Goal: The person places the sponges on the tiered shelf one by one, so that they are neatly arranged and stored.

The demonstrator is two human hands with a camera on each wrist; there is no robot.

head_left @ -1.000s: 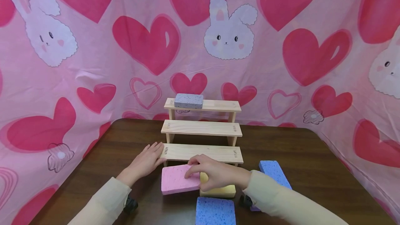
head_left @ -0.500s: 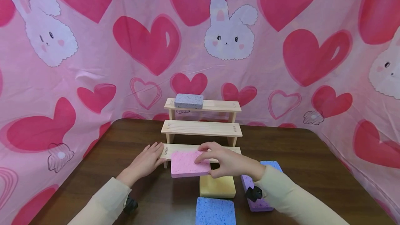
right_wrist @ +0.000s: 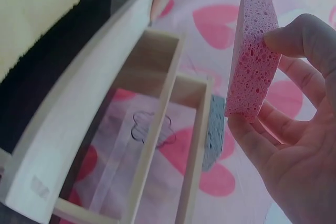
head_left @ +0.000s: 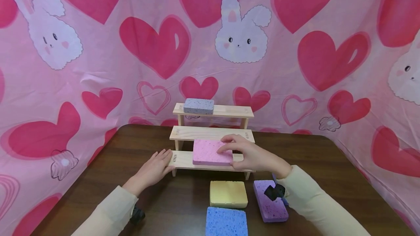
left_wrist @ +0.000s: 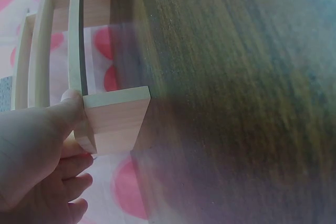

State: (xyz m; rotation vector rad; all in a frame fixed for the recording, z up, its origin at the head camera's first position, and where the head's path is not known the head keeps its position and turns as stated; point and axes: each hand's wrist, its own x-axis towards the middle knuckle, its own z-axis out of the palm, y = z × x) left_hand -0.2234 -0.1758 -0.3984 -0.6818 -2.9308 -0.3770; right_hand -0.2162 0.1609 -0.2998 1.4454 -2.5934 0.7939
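Pinching the pink sponge (head_left: pixel 210 152) at its right end, my right hand (head_left: pixel 251 153) is just right of centre in the lower half of the head view. My thumb and fingers are clamped on it; in the right wrist view it fills the upper right of the frame, apart from the wooden stand (head_left: pixel 203 133). From the head camera, it covers part of the lowest step (head_left: pixel 183 160).

My left hand (head_left: pixel 153 169) is left of centre, thumb and forefinger set about the left corner of that step, the other fingers close together.

On the top step (head_left: pixel 232 110), left half, lies a grey-blue sponge (head_left: pixel 198 106). At the lower centre of the frame, a yellow sponge (head_left: pixel 228 194) lies on the brown table (head_left: pixel 177 207), with a blue sponge (head_left: pixel 226 223) at the bottom edge. A purple sponge (head_left: pixel 270 207) is at lower right, beside my right sleeve (head_left: pixel 315 192). Behind hangs a pink cloth (head_left: pixel 203 52) with hearts and rabbits.
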